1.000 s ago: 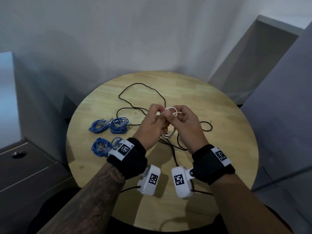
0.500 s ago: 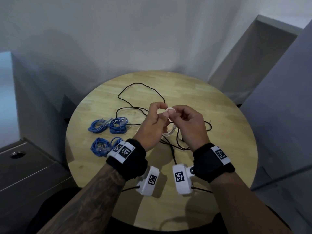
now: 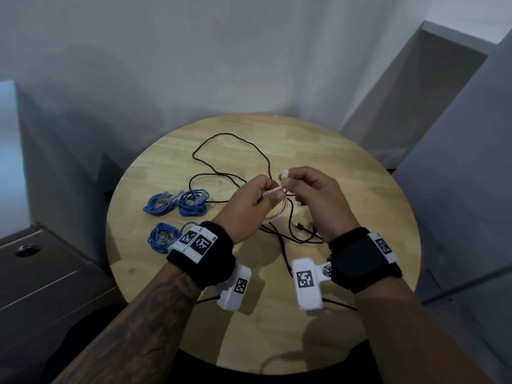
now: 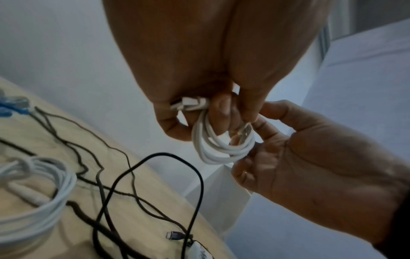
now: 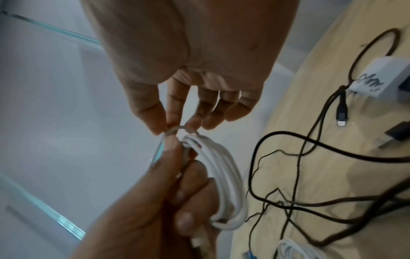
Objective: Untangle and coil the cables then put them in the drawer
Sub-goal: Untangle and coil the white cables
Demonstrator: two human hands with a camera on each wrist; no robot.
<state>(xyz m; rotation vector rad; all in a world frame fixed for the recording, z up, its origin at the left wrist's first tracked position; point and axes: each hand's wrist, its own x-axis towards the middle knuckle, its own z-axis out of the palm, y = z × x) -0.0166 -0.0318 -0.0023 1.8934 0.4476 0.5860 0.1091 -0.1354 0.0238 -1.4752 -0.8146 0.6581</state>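
Observation:
A small white cable coil point(image 3: 280, 210) hangs above the round wooden table point(image 3: 360, 189), held between both hands. My left hand point(image 3: 273, 194) grips the coil's top, its fingers curled through the loops point(image 4: 221, 147). My right hand point(image 3: 286, 182) pinches the cable's free end just above the coil point(image 5: 175, 131) with thumb and forefinger; the white plug point(image 3: 285, 173) sticks up past the fingertips. Loose black cables point(image 3: 221, 162) sprawl tangled on the table beneath the hands. A second white coil point(image 4: 33, 184) lies on the table, hidden by my left hand in the head view.
Three blue coiled cables point(image 3: 177, 202) lie on the table's left side. A grey cabinet with drawer fronts point(image 3: 41, 278) stands low at the left. Grey panels point(image 3: 457, 162) close in on the right. Black plugs point(image 5: 341, 115) lie near the table's middle.
The hands have drawn slightly apart. My right hand has pulled the white cable's plug end up and to the right, clear of the coil held by my left hand.

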